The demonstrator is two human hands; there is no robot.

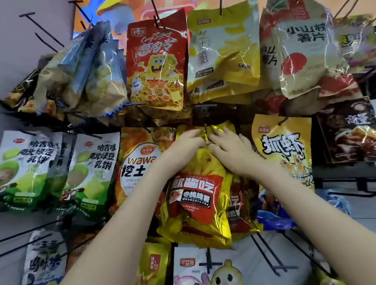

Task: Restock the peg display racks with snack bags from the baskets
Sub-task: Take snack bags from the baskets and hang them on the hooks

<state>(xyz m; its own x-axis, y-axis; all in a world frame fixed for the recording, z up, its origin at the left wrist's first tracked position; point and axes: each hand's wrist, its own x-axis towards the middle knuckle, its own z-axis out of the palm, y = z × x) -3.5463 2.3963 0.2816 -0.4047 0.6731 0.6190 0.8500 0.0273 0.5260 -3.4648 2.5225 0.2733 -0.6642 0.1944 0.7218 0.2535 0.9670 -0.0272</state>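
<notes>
A shiny gold and red snack bag (197, 203) hangs in the middle row of the peg rack. My left hand (186, 143) and my right hand (229, 147) both pinch its top edge, right at the tip of a black peg (206, 129). The hands meet at the bag's hang hole. A second bag of the same kind (238, 205) hangs just behind it on the right. No basket shows in this view.
Filled pegs surround the spot: an orange wawa bag (137, 163) on the left, a yellow shrimp bag (283, 151) on the right, a red SpongeBob bag (158, 67) above, a white cartoon bag (205, 278) below. Bare pegs (22, 238) jut out at lower left and upper left.
</notes>
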